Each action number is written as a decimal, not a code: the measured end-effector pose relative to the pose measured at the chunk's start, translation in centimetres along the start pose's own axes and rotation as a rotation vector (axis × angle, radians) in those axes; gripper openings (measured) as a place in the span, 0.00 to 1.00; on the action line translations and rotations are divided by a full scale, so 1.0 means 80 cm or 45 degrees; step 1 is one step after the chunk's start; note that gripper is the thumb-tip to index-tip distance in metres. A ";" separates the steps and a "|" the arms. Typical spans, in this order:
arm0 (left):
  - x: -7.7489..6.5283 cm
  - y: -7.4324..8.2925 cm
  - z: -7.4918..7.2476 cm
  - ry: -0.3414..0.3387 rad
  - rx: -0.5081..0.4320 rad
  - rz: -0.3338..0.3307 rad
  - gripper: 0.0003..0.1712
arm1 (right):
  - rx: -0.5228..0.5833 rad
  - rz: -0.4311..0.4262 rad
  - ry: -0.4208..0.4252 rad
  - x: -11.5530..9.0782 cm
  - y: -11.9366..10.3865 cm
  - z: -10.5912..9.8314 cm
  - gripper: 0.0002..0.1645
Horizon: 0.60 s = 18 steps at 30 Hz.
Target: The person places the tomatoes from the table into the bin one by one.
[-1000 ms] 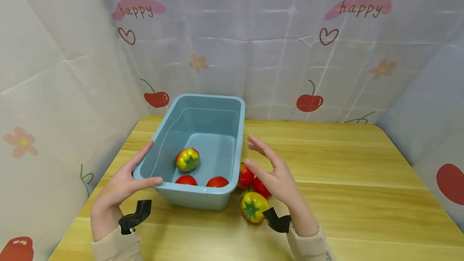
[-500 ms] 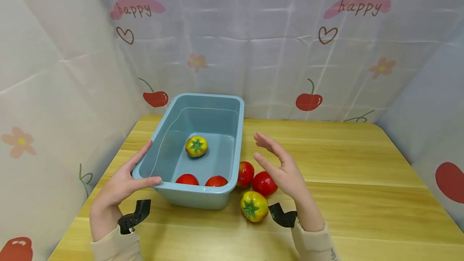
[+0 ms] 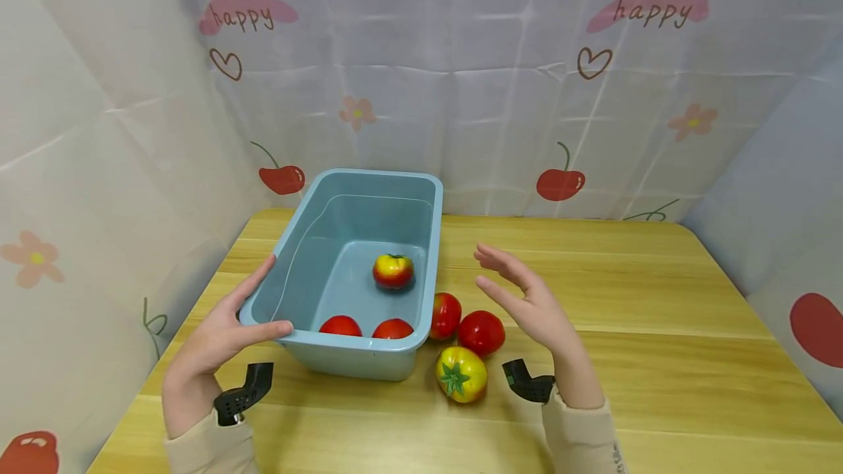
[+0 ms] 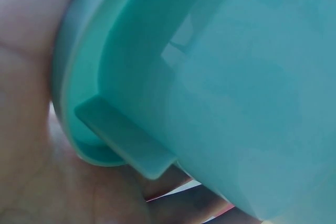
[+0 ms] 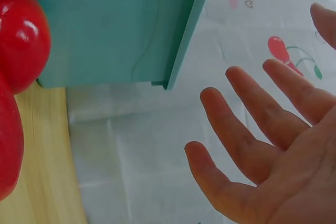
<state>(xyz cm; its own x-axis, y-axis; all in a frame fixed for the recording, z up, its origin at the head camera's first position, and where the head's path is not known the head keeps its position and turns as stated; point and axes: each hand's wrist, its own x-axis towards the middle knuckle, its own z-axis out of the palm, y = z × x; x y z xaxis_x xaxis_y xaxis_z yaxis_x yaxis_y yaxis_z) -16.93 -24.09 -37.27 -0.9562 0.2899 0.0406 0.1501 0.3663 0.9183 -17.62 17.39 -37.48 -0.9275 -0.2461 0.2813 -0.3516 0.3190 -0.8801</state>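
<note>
My left hand (image 3: 214, 335) holds the near left corner of a light blue plastic tub (image 3: 349, 357), thumb over its front rim and fingers along its left side. The left wrist view shows the palm against the tub's rim (image 4: 86, 77). Inside lie a yellow-and-red tomato (image 3: 393, 271) and two red tomatoes (image 3: 340, 325), partly hidden by the front wall. Right of the tub, my right hand (image 3: 533, 306) hovers with spread, relaxed fingers and nothing in it. Below it sit two red tomatoes (image 3: 481, 333) and a yellow tomato (image 3: 462, 374) with a green star-shaped top.
The wooden table (image 3: 658, 328) extends to the right of the hands. A white curtain (image 3: 487, 115) printed with cherries, hearts and flowers closes off the back and sides. Each wrist carries a small black camera mount (image 3: 527, 382).
The yellow-and-red tomato has rolled to the right inside the tub, turning over. My right hand has drawn away to the right. The left hand stays at the tub's corner.
</note>
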 end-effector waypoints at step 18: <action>0.000 -0.001 -0.001 -0.010 -0.004 0.020 0.52 | 0.010 0.016 -0.227 0.005 0.036 -0.011 0.32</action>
<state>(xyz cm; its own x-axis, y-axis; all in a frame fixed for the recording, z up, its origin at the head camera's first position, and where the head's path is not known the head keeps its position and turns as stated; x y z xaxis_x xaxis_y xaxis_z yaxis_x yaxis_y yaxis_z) -16.93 -24.15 -37.30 -0.9517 0.3025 0.0523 0.1645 0.3588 0.9188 -19.09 19.01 -39.53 -0.8945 -0.4005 0.1988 -0.3385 0.3161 -0.8863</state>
